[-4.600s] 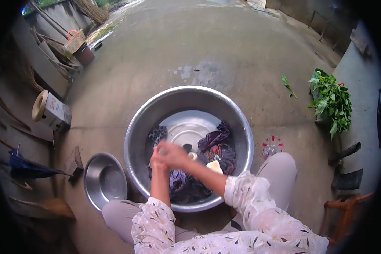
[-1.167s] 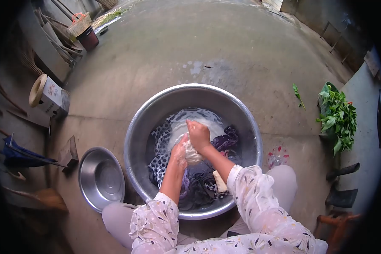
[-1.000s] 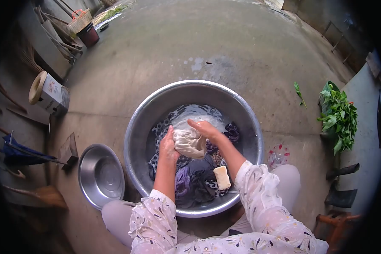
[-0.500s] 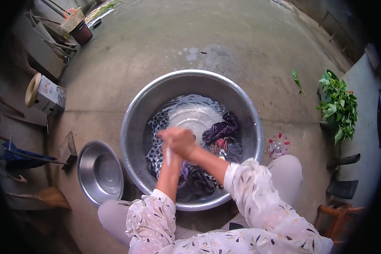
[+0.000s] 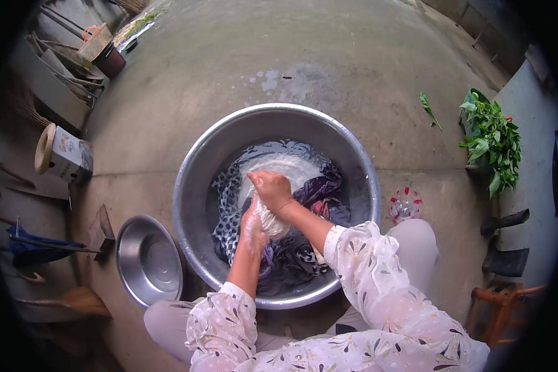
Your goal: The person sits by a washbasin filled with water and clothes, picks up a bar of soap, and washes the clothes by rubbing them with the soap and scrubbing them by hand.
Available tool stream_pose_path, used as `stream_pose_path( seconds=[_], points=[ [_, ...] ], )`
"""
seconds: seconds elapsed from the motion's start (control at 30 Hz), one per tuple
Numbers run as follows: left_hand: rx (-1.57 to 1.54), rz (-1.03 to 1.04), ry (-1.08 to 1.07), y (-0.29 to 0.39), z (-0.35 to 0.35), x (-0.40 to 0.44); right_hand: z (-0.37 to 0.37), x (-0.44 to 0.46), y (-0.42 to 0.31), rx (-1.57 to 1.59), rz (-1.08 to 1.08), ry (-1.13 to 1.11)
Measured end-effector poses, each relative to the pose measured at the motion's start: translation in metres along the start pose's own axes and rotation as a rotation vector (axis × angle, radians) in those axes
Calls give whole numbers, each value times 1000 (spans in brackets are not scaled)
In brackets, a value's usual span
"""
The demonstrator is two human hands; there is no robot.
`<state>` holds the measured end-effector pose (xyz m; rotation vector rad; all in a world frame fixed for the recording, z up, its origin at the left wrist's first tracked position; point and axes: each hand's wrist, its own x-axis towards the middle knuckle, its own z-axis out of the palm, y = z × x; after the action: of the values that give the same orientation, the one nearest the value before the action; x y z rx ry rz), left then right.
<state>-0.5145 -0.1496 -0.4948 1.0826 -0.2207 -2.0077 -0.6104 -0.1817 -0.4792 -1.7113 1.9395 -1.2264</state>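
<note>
A large metal basin stands in front of me with water and wet clothes in it. Both my hands are over its middle, closed on a bunched whitish cloth. My right hand grips it from above, and my left hand holds it lower down with suds on the wrist. To the left of the hands lies a black-and-white patterned cloth. Dark purple clothing is bunched on the right side, and black cloth lies near me.
A smaller metal basin sits at the left. On the right are a clear bowl with red marks, leafy greens in a green container, and an orange-brown stool. A cardboard box and a broom are at the far left.
My hands were pressed together with little showing between them. Now my left hand is lower, my right hand is above it, and the whitish cloth shows between them. The view has shifted slightly.
</note>
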Motion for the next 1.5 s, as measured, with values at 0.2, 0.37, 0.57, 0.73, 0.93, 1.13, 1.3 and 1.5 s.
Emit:
stream_pose_path(
  seconds=[0.2,0.37,0.57,0.73,0.93,1.13,1.3,1.5],
  points=[
    [821,-36,-105,25,-7,-15,-21,28,60,625,690,-408],
    [240,231,-105,48,-9,-7,-51,19,73,877,691,-874],
    [178,313,-57,29,-38,29,12,-11,14,701,469,-248],
    [-331,230,-935,13,-69,48,-20,-43,-85,230,-374,-150],
    [70,81,18,2,6,-9,-20,-13,-21,-17,-95,-138],
    [-460,394,-1031,-9,-50,44,-5,-54,-77,176,-304,-82],
    [79,-51,-188,3,-10,13,-5,-10,-23,125,-16,84],
    [72,-27,-164,27,29,-24,-16,0,24,1354,929,-592]
  ],
)
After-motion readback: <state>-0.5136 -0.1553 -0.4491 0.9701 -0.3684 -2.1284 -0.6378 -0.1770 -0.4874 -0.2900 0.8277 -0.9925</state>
